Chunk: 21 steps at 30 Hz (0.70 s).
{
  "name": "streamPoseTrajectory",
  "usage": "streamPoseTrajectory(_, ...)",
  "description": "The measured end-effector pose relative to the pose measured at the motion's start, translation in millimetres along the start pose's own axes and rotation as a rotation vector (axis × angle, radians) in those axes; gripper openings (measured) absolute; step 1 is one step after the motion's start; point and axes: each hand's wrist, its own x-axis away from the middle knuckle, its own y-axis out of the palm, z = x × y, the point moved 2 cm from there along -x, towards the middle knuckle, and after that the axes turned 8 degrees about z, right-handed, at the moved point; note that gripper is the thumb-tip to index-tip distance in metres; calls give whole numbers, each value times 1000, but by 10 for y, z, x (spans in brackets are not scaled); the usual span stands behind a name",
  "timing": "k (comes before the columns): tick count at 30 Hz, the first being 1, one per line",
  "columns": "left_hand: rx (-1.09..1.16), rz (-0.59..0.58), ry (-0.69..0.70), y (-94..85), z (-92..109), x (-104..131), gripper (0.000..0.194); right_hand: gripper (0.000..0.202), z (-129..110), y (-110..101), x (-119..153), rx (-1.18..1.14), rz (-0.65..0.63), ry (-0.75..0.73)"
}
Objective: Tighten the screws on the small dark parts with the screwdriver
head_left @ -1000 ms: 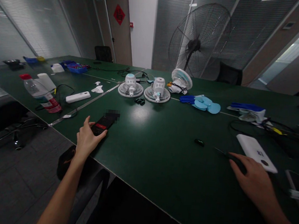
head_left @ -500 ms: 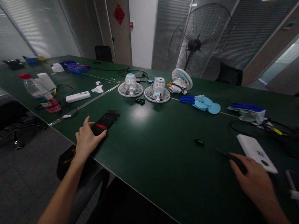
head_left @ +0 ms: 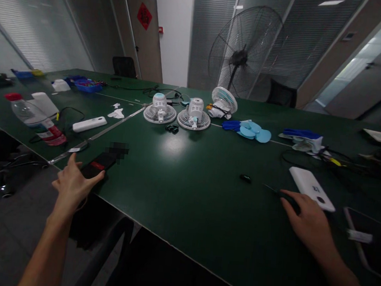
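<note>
My left hand [head_left: 73, 186] is at the table's near left edge, its thumb and fingers on either side of the near end of a black smartphone [head_left: 99, 164]. The phone's screen shows a red patch, and its far end is blurred out. On the right, my right hand [head_left: 310, 220] lies low over the table, closed around the dark handle of a screwdriver [head_left: 290, 202]. Its thin shaft points left toward a small dark object [head_left: 245, 178], a short distance away. Beside this hand lies a white power bank [head_left: 310, 187].
Small white fan units [head_left: 195, 112] stand mid-table, with light-blue fan blades [head_left: 254, 131] and gloves [head_left: 302, 137] to their right. A red-capped bottle [head_left: 35, 120] and a white stick-shaped device [head_left: 90, 124] are on the left. A tablet-like device [head_left: 368, 241] is far right.
My left hand and the phone have moved left, toward the table's seam. My right hand keeps the screwdriver in about the same spot. The whole view has turned slightly right.
</note>
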Motion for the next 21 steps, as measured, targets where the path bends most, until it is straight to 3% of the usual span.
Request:
streamPoseTrajectory(2, 50, 111, 121, -45, 375, 205, 96, 42, -90, -41, -7, -27, 10, 0)
streamPoseTrajectory(3, 157, 104, 238, -46, 647, 364, 87, 40, -139, -65, -17, -36, 24, 8)
streamPoseTrajectory(4, 318, 25, 385, -30, 958, 556, 75, 40, -188, -91, -31, -42, 43, 19)
streamPoseTrajectory(6, 581, -334, 702, 61, 1630, 1001, 60, 38, -288, -134, -74, -56, 66, 40)
streamPoseTrajectory(8, 672, -668, 953, 209, 2262, 1419, 55, 35, -383, -153, -133, -80, 63, 47)
streamPoseTrajectory(10, 704, -789, 1102, 406, 2819, 1698, 59, 34, -465, -141, -198, -109, 44, 54)
streamPoseTrajectory(13, 720, -777, 1221, 738, 3495, 1874, 72, 29, -553, -69, -281, -148, 3, 78)
streamPoseTrajectory(15, 742, -768, 1280, 900, 3804, 1911, 70, 27, -586, -5, -305, -171, -20, 90)
streamPoseTrajectory(17, 766, -767, 1325, 979, 3967, 1932, 50, 26, -600, 45, -301, -189, -39, 92)
streamPoseTrajectory(19, 774, -784, 1342, 980, 3973, 1948, 30, 25, -606, 68, -271, -213, -76, 74)
streamPoseTrajectory(21, 766, -827, 1335, 922, 3843, 1955, 23, 27, -619, 54, -227, -240, -107, 58)
